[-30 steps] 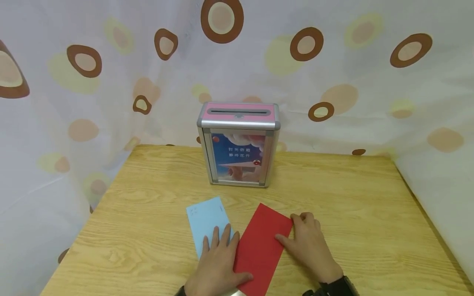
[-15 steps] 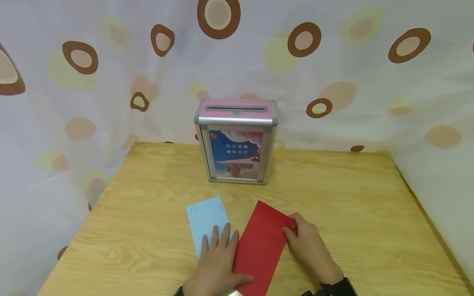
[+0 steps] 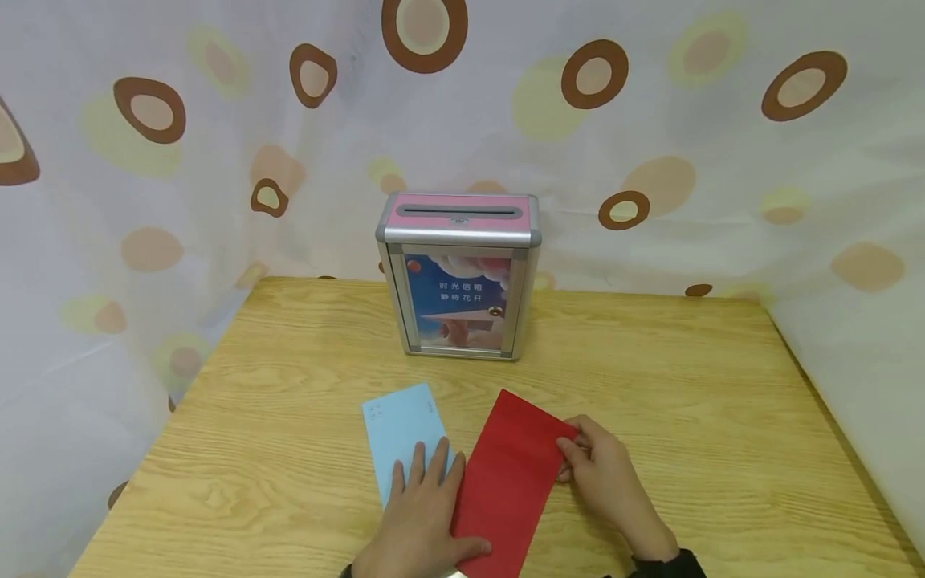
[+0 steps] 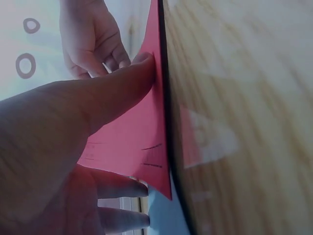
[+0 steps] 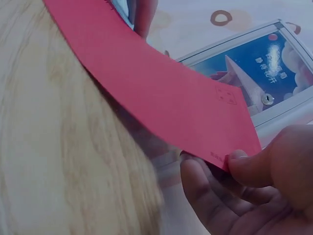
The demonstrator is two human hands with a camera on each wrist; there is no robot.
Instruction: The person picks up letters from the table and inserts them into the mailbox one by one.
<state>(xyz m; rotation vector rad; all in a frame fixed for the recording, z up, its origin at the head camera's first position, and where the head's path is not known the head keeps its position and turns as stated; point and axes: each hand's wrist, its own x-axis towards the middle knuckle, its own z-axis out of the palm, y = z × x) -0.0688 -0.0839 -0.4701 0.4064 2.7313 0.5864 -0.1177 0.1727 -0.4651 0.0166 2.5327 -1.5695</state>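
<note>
A red envelope (image 3: 509, 474) lies slanted in front of me, printed with small dark marks seen in the wrist views. My right hand (image 3: 607, 474) pinches its far right corner between thumb and fingers, and that end bends up off the table in the right wrist view. My left hand (image 3: 422, 510) rests with straight, spread fingers, its thumb on the red envelope's near part. Its other fingers lie over a light blue envelope (image 3: 403, 421), hiding part of it.
A silver-framed letter box (image 3: 458, 277) with a pink top, a slot and a small lock stands at the back of the wooden table (image 3: 672, 385). Behind it hangs a white curtain (image 3: 462, 136) with brown and yellow spots.
My right hand has gone from touching the red envelope's edge to pinching its corner, which now bends upward. The left hand stays in place; the head view has shifted slightly.
</note>
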